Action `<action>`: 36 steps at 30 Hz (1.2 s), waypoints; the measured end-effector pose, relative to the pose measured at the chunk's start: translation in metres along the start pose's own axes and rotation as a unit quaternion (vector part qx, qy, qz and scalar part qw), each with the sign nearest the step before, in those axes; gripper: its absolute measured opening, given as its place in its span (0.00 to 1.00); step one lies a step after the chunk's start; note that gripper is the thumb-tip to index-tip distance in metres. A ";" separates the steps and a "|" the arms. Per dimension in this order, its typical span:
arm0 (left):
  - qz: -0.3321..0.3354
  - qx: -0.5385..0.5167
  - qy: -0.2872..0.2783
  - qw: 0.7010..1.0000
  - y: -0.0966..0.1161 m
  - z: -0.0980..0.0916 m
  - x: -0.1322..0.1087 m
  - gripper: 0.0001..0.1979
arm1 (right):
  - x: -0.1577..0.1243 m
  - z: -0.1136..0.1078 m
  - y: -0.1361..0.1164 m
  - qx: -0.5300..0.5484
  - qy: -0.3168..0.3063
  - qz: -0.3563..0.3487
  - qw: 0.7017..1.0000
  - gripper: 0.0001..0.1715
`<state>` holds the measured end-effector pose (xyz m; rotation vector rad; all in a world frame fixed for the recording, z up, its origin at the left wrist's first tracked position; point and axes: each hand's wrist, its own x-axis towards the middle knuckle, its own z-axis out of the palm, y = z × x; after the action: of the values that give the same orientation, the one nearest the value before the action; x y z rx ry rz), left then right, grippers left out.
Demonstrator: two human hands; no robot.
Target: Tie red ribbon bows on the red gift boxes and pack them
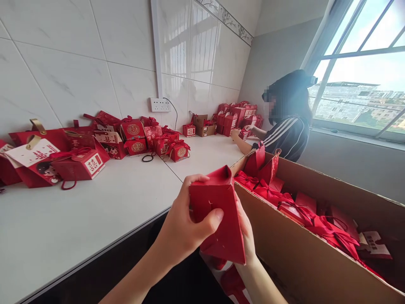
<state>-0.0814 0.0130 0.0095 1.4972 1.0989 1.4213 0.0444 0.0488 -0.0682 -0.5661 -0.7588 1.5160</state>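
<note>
Both my hands hold one red paper gift box (221, 215), not fully folded, in front of me at the counter's edge. My left hand (183, 223) grips its left side, thumb pressed across the front face. My right hand (245, 236) sits behind and under the box, mostly hidden by it, fingers wrapped on the back. Just to the right stands a large cardboard carton (303, 261) holding several flat red boxes with ribbons (284, 202).
Assembled red gift boxes and bags (136, 139) line the white counter (95, 211) along the tiled wall. Another person in a dark striped jacket (284, 131) works at the far end, by more red boxes (234, 116). A window is at the right.
</note>
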 end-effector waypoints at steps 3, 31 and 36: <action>0.025 0.015 0.000 1.000 0.001 -0.001 -0.003 0.20 | -0.002 0.001 -0.008 0.039 0.012 0.014 0.999 0.27; -0.047 -0.042 -0.085 0.994 -0.018 0.005 -0.001 0.22 | 0.014 -0.030 -0.024 0.002 0.025 0.128 0.991 0.19; -0.058 -0.041 -0.082 0.994 -0.020 0.007 -0.003 0.19 | 0.008 -0.034 -0.012 0.053 0.038 0.139 0.988 0.11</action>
<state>-0.0757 0.0170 -0.0109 1.4405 0.9993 1.2270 0.0768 0.0613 -0.0809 -0.6667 -0.5528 1.7704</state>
